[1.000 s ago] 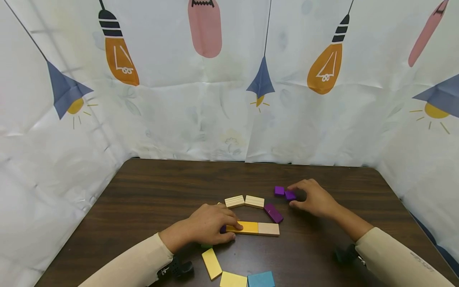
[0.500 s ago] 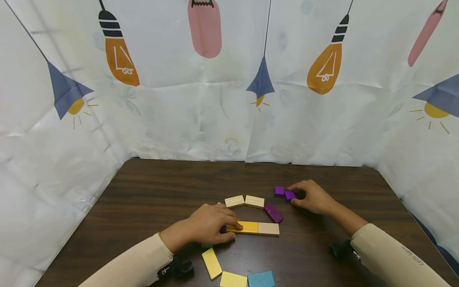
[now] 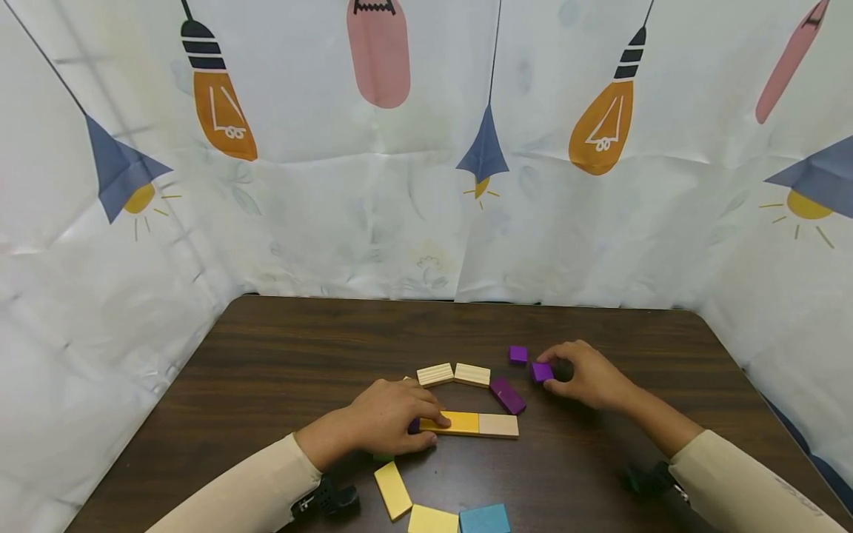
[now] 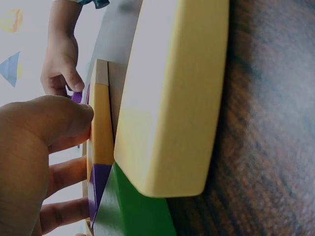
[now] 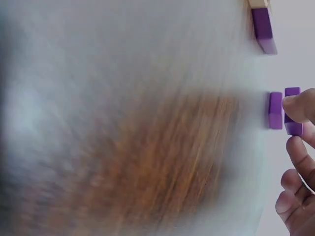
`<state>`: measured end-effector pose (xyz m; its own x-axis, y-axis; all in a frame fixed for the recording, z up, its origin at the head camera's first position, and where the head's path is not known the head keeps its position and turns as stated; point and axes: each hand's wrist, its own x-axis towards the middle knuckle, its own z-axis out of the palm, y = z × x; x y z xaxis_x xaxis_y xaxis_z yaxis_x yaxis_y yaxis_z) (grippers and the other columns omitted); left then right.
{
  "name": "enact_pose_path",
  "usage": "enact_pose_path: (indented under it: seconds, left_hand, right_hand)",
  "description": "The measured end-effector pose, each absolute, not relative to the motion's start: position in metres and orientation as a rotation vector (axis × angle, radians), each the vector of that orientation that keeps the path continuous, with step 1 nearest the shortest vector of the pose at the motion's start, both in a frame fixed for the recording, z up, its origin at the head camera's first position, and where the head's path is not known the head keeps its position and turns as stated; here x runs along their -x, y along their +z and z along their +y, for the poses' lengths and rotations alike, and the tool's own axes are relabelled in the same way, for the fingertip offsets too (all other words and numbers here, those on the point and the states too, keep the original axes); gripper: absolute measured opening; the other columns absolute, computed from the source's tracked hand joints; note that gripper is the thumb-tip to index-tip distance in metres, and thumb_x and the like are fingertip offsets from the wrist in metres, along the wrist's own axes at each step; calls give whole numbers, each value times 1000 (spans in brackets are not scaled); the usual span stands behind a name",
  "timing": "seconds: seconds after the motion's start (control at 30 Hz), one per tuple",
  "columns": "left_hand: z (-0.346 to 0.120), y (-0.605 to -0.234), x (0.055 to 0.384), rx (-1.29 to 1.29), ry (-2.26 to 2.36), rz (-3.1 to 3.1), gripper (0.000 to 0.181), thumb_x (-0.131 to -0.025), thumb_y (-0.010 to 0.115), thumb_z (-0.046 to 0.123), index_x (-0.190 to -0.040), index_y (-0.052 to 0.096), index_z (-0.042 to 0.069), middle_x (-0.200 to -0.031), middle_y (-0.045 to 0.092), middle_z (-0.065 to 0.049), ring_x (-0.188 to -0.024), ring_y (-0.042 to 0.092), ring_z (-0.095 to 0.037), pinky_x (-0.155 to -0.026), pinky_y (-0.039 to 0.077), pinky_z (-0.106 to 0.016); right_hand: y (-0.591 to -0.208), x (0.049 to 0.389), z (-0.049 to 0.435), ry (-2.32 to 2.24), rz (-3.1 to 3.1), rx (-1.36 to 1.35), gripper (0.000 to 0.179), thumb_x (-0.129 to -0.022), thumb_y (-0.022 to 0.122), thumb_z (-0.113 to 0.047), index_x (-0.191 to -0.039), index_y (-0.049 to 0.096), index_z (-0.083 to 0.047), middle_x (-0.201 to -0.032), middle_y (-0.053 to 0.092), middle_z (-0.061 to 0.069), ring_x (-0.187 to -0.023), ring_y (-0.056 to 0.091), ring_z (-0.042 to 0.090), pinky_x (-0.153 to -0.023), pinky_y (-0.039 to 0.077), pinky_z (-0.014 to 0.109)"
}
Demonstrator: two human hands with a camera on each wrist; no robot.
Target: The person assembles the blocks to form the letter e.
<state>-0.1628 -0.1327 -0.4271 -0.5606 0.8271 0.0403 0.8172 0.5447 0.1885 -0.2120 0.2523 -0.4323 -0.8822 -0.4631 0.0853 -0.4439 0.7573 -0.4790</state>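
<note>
My right hand (image 3: 586,374) pinches a small purple block (image 3: 542,372) between thumb and fingertips, low over the table at the back right. A second small purple block (image 3: 517,355) lies just to its left. My left hand (image 3: 393,416) rests on a row of blocks, a fingertip on top of the orange-yellow block (image 3: 466,422) and the thumb at its near side. A pale wooden block (image 3: 498,425) continues this row to the right. In the left wrist view, a dark purple block (image 4: 100,184) and a green block (image 4: 133,211) lie by the left fingers.
Two pale ridged blocks (image 3: 435,374) and a dark purple block (image 3: 508,396) form an arc behind the row. Nearer me lie a yellow block (image 3: 393,490), another pale yellow block (image 3: 433,520) and a blue block (image 3: 485,520). A printed cloth (image 3: 320,222) stands behind the table (image 3: 300,333).
My right hand has pinched one small purple block and moved it slightly right and nearer, apart from its neighbour. My left hand has stayed in place.
</note>
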Motion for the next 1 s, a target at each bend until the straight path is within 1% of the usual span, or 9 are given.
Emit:
enact_pose_path:
  seconds: [0.07,0.43,0.73,1.0]
  left_hand:
    - [-133,-427,163,-1451,291,2714,28,-98,65,44,-124,73,38,-125,66,16,-112,61,-9,-76,54,-27]
    - [-133,-428,163,-1455,300,2720,28,-98,66,44,-124,73,37,-126,67,15,-114,61,-9,-77,55,-28]
    - [-133,-427,162,-1440,301,2718,28,-99,65,44,-124,74,37,-126,67,14,-115,61,-9,-79,55,-28]
    - [-133,-427,162,-1478,313,2729,27,-98,67,42,-123,74,36,-124,68,13,-112,62,-11,-75,55,-28]
  right_hand:
    - [-431,206,252,-779,2906,785,32,-86,84,-22,-115,73,-16,-114,69,-3,-104,57,23,-88,50,48]
    - [-430,178,248,-756,2860,893,34,-82,86,-21,-114,73,-24,-107,63,-16,-103,56,15,-86,52,40]
    - [-426,159,241,-777,2798,981,35,-82,87,-23,-114,72,-27,-107,63,-20,-102,54,11,-85,53,36]
    - [-427,141,232,-798,2721,1135,35,-84,86,-23,-114,71,-32,-111,63,-22,-104,54,8,-85,53,33]
